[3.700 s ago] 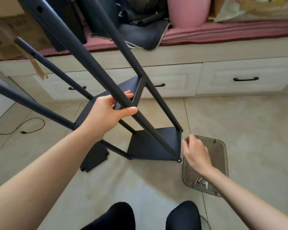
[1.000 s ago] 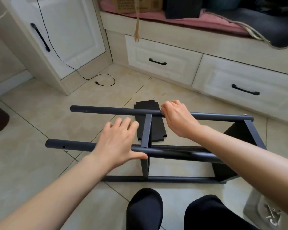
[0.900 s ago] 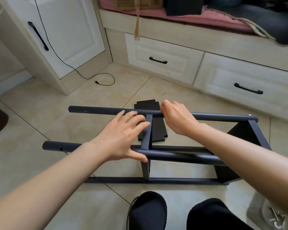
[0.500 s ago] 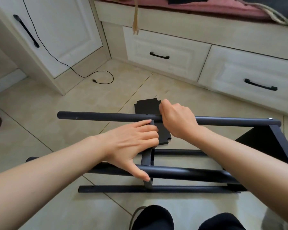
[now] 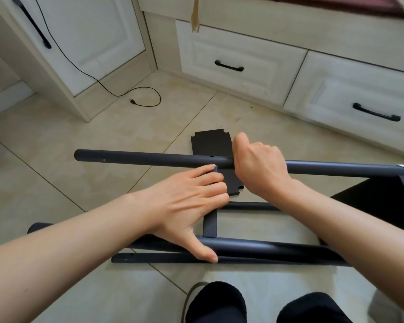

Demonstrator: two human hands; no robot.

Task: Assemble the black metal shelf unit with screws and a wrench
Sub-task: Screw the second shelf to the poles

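Observation:
The black shelf unit lies on its side on the tiled floor in front of me. My right hand (image 5: 259, 169) grips its far upper tube (image 5: 149, 159) in a fist near the middle. My left hand (image 5: 184, 201) lies flat across the edge of the middle shelf panel (image 5: 210, 226), fingers straight, with the thumb down on the near tube (image 5: 266, 249). An end shelf panel (image 5: 371, 206) stands at the right, with a silver screw (image 5: 401, 165) in the tube above it. A loose black panel (image 5: 211, 143) lies on the floor behind the frame. No wrench is visible.
White drawers (image 5: 231, 66) with black handles run along the back, and a white cupboard door (image 5: 91, 43) stands at the left. A black cable (image 5: 147, 101) loops on the tiles. My feet in black (image 5: 219, 301) are at the bottom edge.
The frame, earlier held tilted upright, now lies on its side. My left hand moved from the near tube up onto the middle panel's edge. My right hand stays on the far tube.

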